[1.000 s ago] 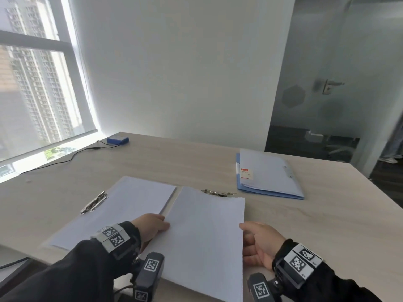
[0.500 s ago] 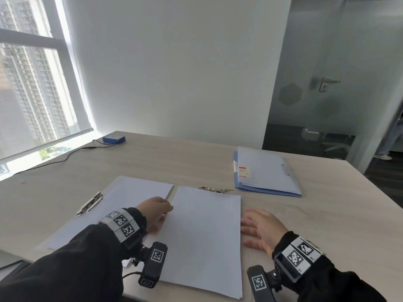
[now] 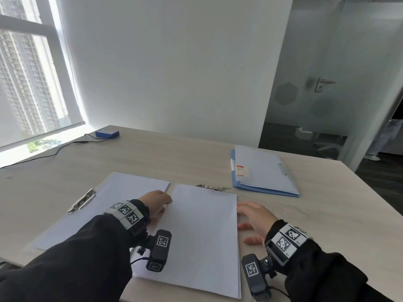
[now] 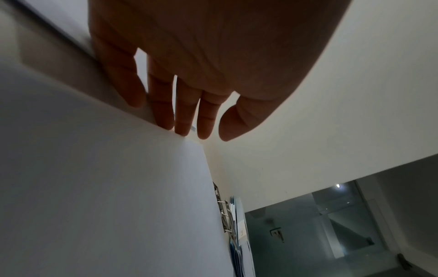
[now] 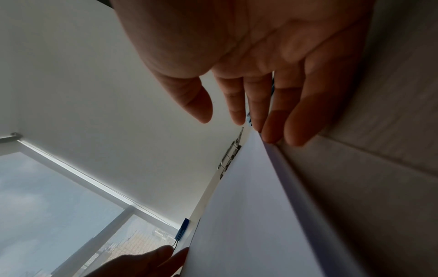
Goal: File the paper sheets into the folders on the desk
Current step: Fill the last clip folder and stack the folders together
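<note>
An open folder [image 3: 109, 205] lies flat near the desk's front edge, with a metal clip [image 3: 81, 200] on its left panel. A stack of white paper sheets [image 3: 202, 232] lies on its right panel, below a second metal clip [image 3: 212, 188]. My left hand [image 3: 156, 201] is at the stack's left edge by the spine. In the left wrist view its straight fingers [image 4: 182, 129] touch that edge of the stack [image 4: 94, 187]. My right hand [image 3: 253, 219] lies flat beside the right edge. There its fingertips [image 5: 270, 135] press against the side of the stack [image 5: 249, 215].
A closed blue folder [image 3: 263, 171] with a red-and-white label lies at the back right of the wooden desk [image 3: 316, 214]. A small blue box [image 3: 106, 134] with a black cable [image 3: 54, 151] sits by the window. A glass door [image 3: 327, 94] stands beyond the desk.
My left hand has slid farther up the stack's left edge. My right hand's fingers have uncurled and now lie flat against the right edge.
</note>
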`<action>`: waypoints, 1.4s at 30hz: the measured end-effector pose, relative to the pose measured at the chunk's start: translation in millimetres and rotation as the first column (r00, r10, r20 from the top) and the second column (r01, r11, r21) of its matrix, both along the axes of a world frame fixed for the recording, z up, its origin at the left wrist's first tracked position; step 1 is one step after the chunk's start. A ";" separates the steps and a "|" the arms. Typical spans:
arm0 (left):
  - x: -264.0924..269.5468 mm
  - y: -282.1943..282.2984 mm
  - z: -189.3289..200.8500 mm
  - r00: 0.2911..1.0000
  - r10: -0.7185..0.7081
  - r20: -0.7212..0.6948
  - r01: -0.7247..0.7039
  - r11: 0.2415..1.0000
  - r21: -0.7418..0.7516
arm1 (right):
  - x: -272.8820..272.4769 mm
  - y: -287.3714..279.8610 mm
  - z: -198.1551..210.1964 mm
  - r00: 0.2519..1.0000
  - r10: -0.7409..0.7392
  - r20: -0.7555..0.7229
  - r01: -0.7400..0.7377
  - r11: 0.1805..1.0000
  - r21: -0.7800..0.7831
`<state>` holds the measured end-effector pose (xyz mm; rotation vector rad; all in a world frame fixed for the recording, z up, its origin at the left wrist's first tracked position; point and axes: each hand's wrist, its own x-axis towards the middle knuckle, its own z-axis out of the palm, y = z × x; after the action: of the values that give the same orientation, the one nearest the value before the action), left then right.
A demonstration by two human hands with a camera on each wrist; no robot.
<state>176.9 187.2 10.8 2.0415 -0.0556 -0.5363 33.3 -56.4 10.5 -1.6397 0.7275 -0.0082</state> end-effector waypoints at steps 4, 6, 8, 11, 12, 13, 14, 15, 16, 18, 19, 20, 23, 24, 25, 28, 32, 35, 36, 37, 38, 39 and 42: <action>3.3 4.6 -8.5 1.000 0.016 0.011 -0.015 0.998 -0.055 | 10.1 -5.9 3.2 0.996 -0.054 0.070 0.053 0.998 0.020; 4.1 6.5 -12.1 1.000 0.007 0.019 -0.006 0.998 -0.058 | 20.1 -7.5 3.7 0.988 -0.099 0.121 0.086 0.991 0.107; 5.9 8.4 -15.8 1.000 0.003 0.010 -0.003 0.998 -0.062 | 32.0 -4.5 4.9 0.979 -0.153 0.133 0.117 0.962 0.245; 7.6 11.1 -17.8 1.000 -0.004 -0.013 0.004 0.998 -0.070 | 51.4 0.5 5.6 0.964 -0.242 0.113 0.177 0.897 0.404; 7.9 11.8 -17.9 1.000 -0.010 -0.014 0.009 0.998 -0.069 | 57.9 1.1 5.0 0.957 -0.267 0.110 0.195 0.880 0.434; 8.4 12.4 -18.2 1.000 -0.016 -0.015 0.015 0.998 -0.068 | 64.2 0.9 3.6 0.952 -0.286 0.108 0.208 0.864 0.457; 8.3 13.0 -17.9 1.000 -0.023 -0.013 0.023 0.998 -0.066 | 69.8 1.1 2.6 0.946 -0.305 0.107 0.221 0.853 0.473; 8.3 13.5 -17.6 0.999 -0.032 -0.011 0.032 0.998 -0.063 | 74.9 1.3 1.3 0.941 -0.321 0.111 0.231 0.845 0.482; 8.0 13.8 -17.0 0.999 -0.043 -0.010 0.042 0.997 -0.058 | 79.9 1.3 0.4 0.935 -0.334 0.119 0.240 0.843 0.481; 8.1 14.6 -16.1 0.998 -0.056 -0.016 0.055 0.997 -0.057 | 89.3 1.9 3.0 0.933 -0.332 0.142 0.244 0.869 0.431; 8.8 15.2 -15.7 0.998 -0.060 -0.020 0.058 0.996 -0.062 | 94.7 2.1 4.7 0.938 -0.310 0.155 0.234 0.897 0.374; 9.1 16.2 -15.4 0.998 -0.063 -0.022 0.062 0.996 -0.068 | 99.9 3.4 6.8 0.953 -0.256 0.161 0.202 0.935 0.291; 9.7 18.9 -15.9 0.998 -0.064 -0.023 0.062 0.994 -0.094 | 119.7 10.4 8.8 0.996 0.051 0.073 -0.039 0.988 -0.150; 9.6 19.7 -16.3 0.998 -0.066 -0.025 0.063 0.993 -0.102 | 125.3 15.2 9.5 0.986 0.167 -0.002 -0.159 0.936 -0.315; 9.9 20.5 -16.9 0.997 -0.068 -0.029 0.065 0.992 -0.109 | 131.1 19.7 9.1 0.961 0.263 -0.082 -0.271 0.848 -0.456; 11.1 22.3 -17.4 0.996 -0.076 -0.038 0.071 0.990 -0.122 | 144.7 29.6 8.0 0.872 0.370 -0.321 -0.485 0.561 -0.671; 10.3 23.0 -17.0 0.996 -0.088 -0.025 0.084 0.989 -0.120 | 158.8 36.4 9.2 0.808 0.343 -0.479 -0.577 0.299 -0.760; 9.5 23.1 -17.6 0.995 -0.096 -0.013 0.094 0.989 -0.113 | 164.2 37.3 8.8 0.793 0.331 -0.511 -0.595 0.241 -0.767; 9.4 23.4 -17.7 0.995 -0.099 -0.012 0.097 0.989 -0.112 | 165.9 37.0 7.6 0.782 0.326 -0.532 -0.609 0.218 -0.762; 9.7 23.9 -17.8 0.995 -0.102 -0.012 0.100 0.988 -0.114 | 166.7 37.6 6.7 0.763 0.318 -0.563 -0.633 0.190 -0.751; 10.0 24.3 -18.0 0.994 -0.105 -0.014 0.103 0.988 -0.115 | 167.5 38.6 5.6 0.740 0.313 -0.596 -0.659 0.157 -0.735; 10.8 24.3 -18.3 0.994 -0.107 -0.015 0.104 0.988 -0.116 | 168.5 39.8 4.3 0.717 0.308 -0.625 -0.682 0.125 -0.721; 11.6 24.9 -19.1 0.994 -0.107 -0.020 0.104 0.987 -0.123 | 169.8 44.2 3.1 0.665 0.293 -0.687 -0.725 0.033 -0.688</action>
<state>188.5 212.0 -8.2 1.9197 -0.1771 -0.6109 203.0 -12.2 13.5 -3.1772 0.2281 0.5480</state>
